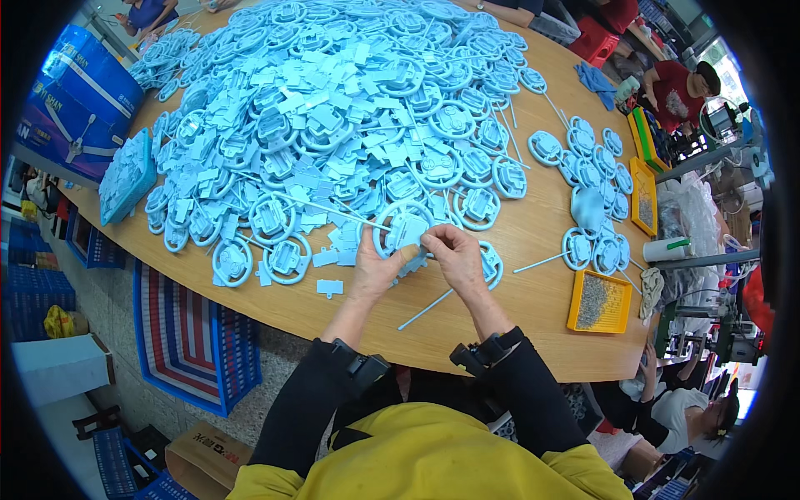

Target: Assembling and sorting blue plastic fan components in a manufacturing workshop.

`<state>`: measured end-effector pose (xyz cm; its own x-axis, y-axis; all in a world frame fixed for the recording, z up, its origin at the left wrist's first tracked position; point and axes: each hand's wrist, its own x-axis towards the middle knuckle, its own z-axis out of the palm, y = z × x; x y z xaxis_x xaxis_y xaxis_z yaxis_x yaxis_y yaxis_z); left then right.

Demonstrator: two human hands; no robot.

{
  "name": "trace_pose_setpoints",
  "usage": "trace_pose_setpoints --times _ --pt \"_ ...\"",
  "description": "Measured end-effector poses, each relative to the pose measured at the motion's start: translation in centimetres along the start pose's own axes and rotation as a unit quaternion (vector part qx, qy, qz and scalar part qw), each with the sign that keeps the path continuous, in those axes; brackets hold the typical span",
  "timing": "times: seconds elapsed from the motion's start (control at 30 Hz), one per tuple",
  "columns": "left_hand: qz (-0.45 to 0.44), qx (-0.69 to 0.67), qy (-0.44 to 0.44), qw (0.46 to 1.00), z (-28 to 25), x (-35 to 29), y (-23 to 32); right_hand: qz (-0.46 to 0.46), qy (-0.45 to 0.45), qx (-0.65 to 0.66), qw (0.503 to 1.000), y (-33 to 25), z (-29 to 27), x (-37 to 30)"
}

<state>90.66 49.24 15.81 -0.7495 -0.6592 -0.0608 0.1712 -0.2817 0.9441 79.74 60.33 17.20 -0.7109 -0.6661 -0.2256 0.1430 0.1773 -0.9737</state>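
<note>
Near the front edge of the table, both my hands are closed on one light blue ring-shaped plastic part [404, 223] with a boxy middle. My left hand [377, 265] grips its left side, thumb across the front. My right hand [456, 257] pinches at its right edge; whether a small piece sits between those fingertips is hidden. A thin blue rod [337, 212] runs up and left from beside the held part. Beyond my hands rises a big heap of like ring parts [436, 167] and flat rectangular plates [317, 100]. One loose plate [330, 287] lies left of my left hand.
On the right are more ring parts [586, 173], a yellow tray of small metal-looking pieces [593, 302] and another yellow tray [642, 196]. A blue tray of plates [127, 177] stands at the left edge. A striped bag [179, 333] is below the table. Other people sit around it.
</note>
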Motion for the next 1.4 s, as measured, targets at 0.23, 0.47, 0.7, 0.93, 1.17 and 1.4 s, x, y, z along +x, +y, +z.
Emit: trace_pose_setpoints --times 0.23,0.47,0.7,0.93,1.17,1.4 --pt "-0.044 0.002 -0.070 0.997 0.2 0.3 1.4 0.087 -0.092 0.126 0.984 -1.5 -2.0 0.6" --pt "-0.072 0.355 -0.098 0.927 2.1 -0.8 0.5 0.156 0.005 0.123 0.980 1.3 -3.7 -2.1" --pt "-0.094 0.370 0.007 0.924 -3.2 -1.8 0.2 0.047 0.129 0.305 0.942 5.7 -11.7 -0.5" --pt "-0.164 0.471 0.367 0.785 -21.1 2.3 4.3 0.034 0.002 0.011 0.999 1.8 -3.3 3.6" --pt "0.023 0.362 0.452 0.815 -26.6 7.1 -2.7 -0.210 -0.041 -0.582 0.785 2.5 6.5 7.9" --pt "-0.087 0.152 0.357 0.918 -23.2 4.8 0.7 0.024 -0.139 -0.223 0.964 1.1 -0.9 8.2"
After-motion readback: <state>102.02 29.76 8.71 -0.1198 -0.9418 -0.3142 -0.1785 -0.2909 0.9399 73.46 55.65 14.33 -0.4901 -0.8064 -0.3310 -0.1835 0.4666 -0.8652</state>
